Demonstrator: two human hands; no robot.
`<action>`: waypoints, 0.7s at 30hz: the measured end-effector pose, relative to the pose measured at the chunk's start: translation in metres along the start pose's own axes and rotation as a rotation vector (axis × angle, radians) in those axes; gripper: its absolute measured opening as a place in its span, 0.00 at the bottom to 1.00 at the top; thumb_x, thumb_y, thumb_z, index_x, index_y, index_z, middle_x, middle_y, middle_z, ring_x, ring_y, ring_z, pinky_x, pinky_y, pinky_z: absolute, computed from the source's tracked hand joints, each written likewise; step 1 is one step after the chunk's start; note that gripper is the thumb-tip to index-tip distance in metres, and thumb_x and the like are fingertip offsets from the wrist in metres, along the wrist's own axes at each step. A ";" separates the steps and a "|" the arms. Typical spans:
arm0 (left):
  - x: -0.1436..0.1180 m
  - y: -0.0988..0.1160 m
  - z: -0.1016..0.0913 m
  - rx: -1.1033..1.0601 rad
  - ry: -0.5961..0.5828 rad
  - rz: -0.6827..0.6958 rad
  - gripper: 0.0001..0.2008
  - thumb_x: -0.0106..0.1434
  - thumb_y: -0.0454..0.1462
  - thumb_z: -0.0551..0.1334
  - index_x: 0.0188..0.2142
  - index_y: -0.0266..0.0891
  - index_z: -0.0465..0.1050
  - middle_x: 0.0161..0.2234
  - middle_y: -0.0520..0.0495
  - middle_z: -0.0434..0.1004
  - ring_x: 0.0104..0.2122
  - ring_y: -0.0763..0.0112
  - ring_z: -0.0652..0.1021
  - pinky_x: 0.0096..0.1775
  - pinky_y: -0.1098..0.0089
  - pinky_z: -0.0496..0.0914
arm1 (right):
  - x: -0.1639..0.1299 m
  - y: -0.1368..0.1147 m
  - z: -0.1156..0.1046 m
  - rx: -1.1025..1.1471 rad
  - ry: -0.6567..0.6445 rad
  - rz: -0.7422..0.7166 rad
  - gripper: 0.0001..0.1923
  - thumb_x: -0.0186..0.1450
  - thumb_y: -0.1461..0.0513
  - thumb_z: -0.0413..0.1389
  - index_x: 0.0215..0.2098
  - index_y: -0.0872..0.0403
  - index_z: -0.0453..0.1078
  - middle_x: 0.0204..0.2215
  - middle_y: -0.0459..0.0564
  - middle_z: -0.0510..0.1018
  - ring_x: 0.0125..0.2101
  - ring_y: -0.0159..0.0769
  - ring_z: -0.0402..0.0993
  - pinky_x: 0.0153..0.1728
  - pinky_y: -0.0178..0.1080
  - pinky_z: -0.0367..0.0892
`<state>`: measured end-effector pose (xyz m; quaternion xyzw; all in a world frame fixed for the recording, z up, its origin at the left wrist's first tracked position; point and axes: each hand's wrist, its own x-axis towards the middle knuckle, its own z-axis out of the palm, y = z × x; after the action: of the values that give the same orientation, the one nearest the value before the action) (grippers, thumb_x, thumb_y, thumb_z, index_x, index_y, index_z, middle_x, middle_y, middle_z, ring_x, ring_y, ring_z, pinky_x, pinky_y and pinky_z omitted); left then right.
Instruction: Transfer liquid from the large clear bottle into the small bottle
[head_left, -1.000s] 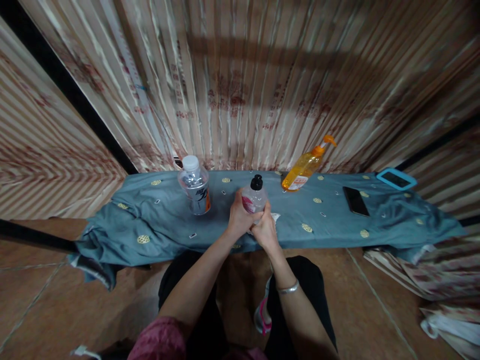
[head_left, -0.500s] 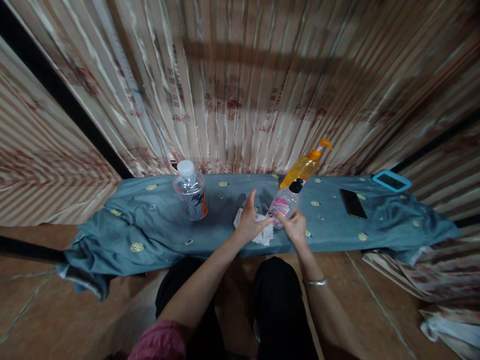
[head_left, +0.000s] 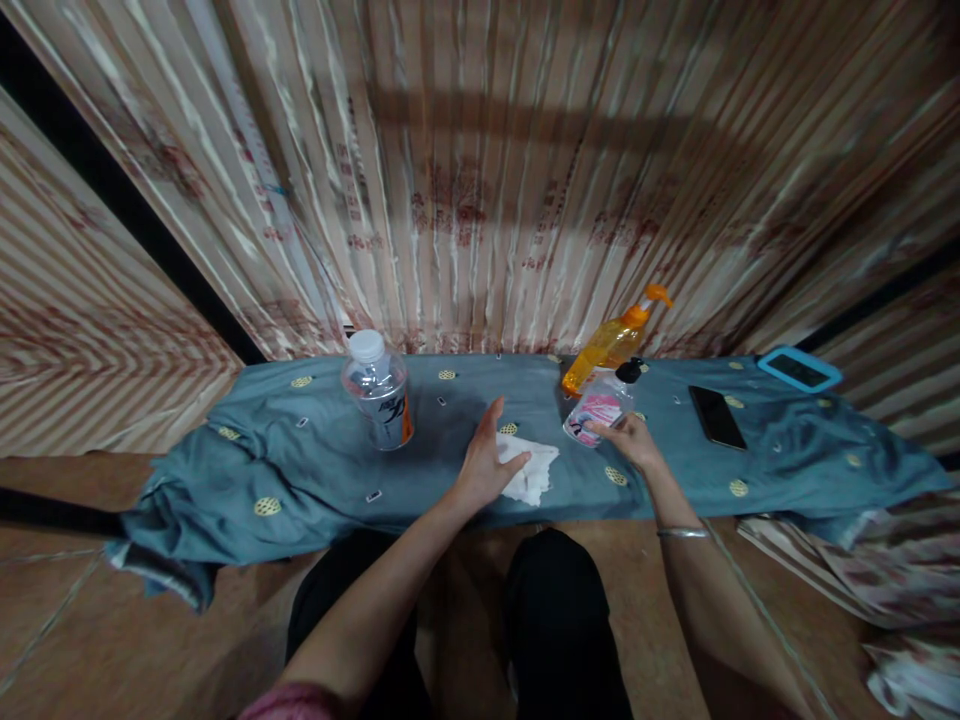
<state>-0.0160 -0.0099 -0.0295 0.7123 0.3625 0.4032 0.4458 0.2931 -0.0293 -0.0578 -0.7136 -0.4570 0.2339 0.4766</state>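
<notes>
My right hand [head_left: 631,442] is closed round the lower side of a clear pump bottle [head_left: 600,408] with a pink label and black pump top. The bottle stands at the cloth's middle right, in front of an orange-yellow pump bottle [head_left: 606,352]. My left hand [head_left: 486,462] is open, thumb and fingers spread, beside a crumpled white tissue [head_left: 532,470] that lies on the cloth. Whether the left fingers touch the tissue is hard to see. Farther left stands a large clear plastic bottle [head_left: 384,405] with a white cap and a black and orange label.
A teal patterned cloth [head_left: 442,480] covers the narrow bench. A black phone [head_left: 717,417] and a blue-framed device [head_left: 799,369] lie to the right. Striped curtains [head_left: 465,200] hang close behind and at both sides, with dark poles [head_left: 142,200] in front.
My right hand has moved right with the clear pump bottle, away from my left hand. The tissue now shows more fully. My left hand has shifted slightly left and down.
</notes>
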 end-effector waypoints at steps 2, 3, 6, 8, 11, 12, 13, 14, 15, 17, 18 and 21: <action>-0.001 0.000 -0.003 0.009 0.002 0.001 0.45 0.57 0.37 0.72 0.70 0.45 0.53 0.70 0.35 0.61 0.68 0.51 0.68 0.67 0.46 0.64 | 0.008 -0.003 -0.011 -0.039 -0.065 0.041 0.21 0.71 0.52 0.60 0.58 0.54 0.70 0.54 0.53 0.75 0.49 0.44 0.76 0.49 0.50 0.75; -0.002 0.000 -0.004 0.015 0.003 0.002 0.45 0.57 0.37 0.71 0.70 0.44 0.54 0.70 0.35 0.62 0.68 0.51 0.68 0.67 0.46 0.64 | 0.013 -0.004 -0.017 -0.063 -0.098 0.066 0.21 0.71 0.52 0.60 0.58 0.55 0.70 0.54 0.53 0.75 0.49 0.44 0.76 0.49 0.50 0.75; -0.005 0.000 -0.009 0.016 0.002 -0.008 0.44 0.57 0.38 0.71 0.69 0.43 0.54 0.70 0.34 0.61 0.68 0.51 0.68 0.67 0.46 0.64 | 0.025 -0.009 -0.030 -0.143 -0.158 0.123 0.21 0.71 0.52 0.60 0.57 0.55 0.71 0.54 0.52 0.75 0.49 0.45 0.76 0.49 0.49 0.75; -0.006 0.000 -0.013 0.012 0.002 -0.025 0.44 0.57 0.38 0.71 0.69 0.43 0.54 0.70 0.34 0.61 0.68 0.51 0.68 0.67 0.46 0.64 | 0.032 -0.012 -0.036 -0.200 -0.169 0.156 0.21 0.71 0.51 0.60 0.56 0.55 0.72 0.54 0.51 0.75 0.50 0.46 0.76 0.49 0.49 0.75; -0.009 -0.001 -0.019 0.023 -0.004 -0.044 0.44 0.57 0.37 0.70 0.69 0.42 0.53 0.70 0.33 0.60 0.67 0.51 0.69 0.67 0.46 0.64 | 0.039 -0.014 -0.042 -0.274 -0.163 0.193 0.20 0.71 0.50 0.60 0.55 0.54 0.73 0.54 0.51 0.75 0.50 0.48 0.76 0.50 0.50 0.75; -0.010 -0.002 -0.022 0.029 -0.003 -0.045 0.44 0.57 0.37 0.70 0.69 0.42 0.53 0.70 0.33 0.60 0.67 0.51 0.69 0.67 0.46 0.64 | 0.041 -0.015 -0.043 -0.293 -0.158 0.201 0.20 0.71 0.51 0.60 0.55 0.54 0.73 0.54 0.51 0.75 0.50 0.47 0.76 0.50 0.49 0.75; -0.011 -0.003 -0.024 0.034 -0.001 -0.047 0.44 0.57 0.37 0.71 0.69 0.43 0.54 0.70 0.34 0.60 0.67 0.51 0.70 0.67 0.45 0.64 | 0.042 -0.016 -0.043 -0.308 -0.151 0.206 0.20 0.71 0.51 0.60 0.55 0.54 0.73 0.55 0.51 0.75 0.50 0.47 0.76 0.50 0.49 0.75; -0.012 -0.003 -0.027 0.039 0.004 -0.049 0.44 0.57 0.37 0.71 0.69 0.44 0.54 0.70 0.34 0.60 0.66 0.52 0.70 0.67 0.45 0.64 | 0.043 -0.016 -0.044 -0.321 -0.143 0.209 0.20 0.71 0.51 0.59 0.56 0.53 0.72 0.55 0.52 0.75 0.50 0.46 0.76 0.50 0.49 0.75; -0.013 -0.004 -0.030 0.044 0.012 -0.051 0.44 0.57 0.37 0.71 0.69 0.45 0.54 0.70 0.35 0.61 0.66 0.52 0.70 0.67 0.45 0.64 | 0.044 -0.017 -0.044 -0.330 -0.133 0.209 0.20 0.72 0.51 0.59 0.56 0.53 0.72 0.55 0.52 0.75 0.50 0.45 0.76 0.50 0.49 0.75; -0.016 -0.005 -0.035 0.053 0.032 -0.057 0.44 0.57 0.37 0.71 0.69 0.45 0.54 0.70 0.35 0.61 0.66 0.52 0.70 0.66 0.45 0.65 | 0.042 -0.017 -0.043 -0.343 -0.112 0.202 0.20 0.72 0.52 0.59 0.57 0.53 0.71 0.55 0.53 0.75 0.50 0.43 0.76 0.50 0.49 0.75; -0.017 -0.005 -0.038 0.058 0.042 -0.059 0.44 0.57 0.36 0.71 0.69 0.45 0.55 0.70 0.35 0.61 0.66 0.51 0.70 0.66 0.45 0.65 | 0.040 -0.017 -0.041 -0.348 -0.101 0.197 0.20 0.72 0.53 0.60 0.58 0.53 0.71 0.55 0.54 0.75 0.50 0.42 0.76 0.49 0.49 0.75; -0.020 -0.006 -0.043 0.078 0.063 -0.057 0.43 0.57 0.36 0.70 0.69 0.44 0.56 0.69 0.35 0.63 0.65 0.52 0.71 0.66 0.46 0.66 | 0.029 -0.015 -0.031 -0.374 -0.037 0.199 0.21 0.72 0.53 0.60 0.58 0.54 0.70 0.54 0.54 0.75 0.49 0.42 0.76 0.49 0.50 0.75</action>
<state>-0.0639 -0.0112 -0.0279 0.7055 0.4119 0.3981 0.4173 0.3243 -0.0170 -0.0280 -0.8267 -0.4285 0.2042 0.3020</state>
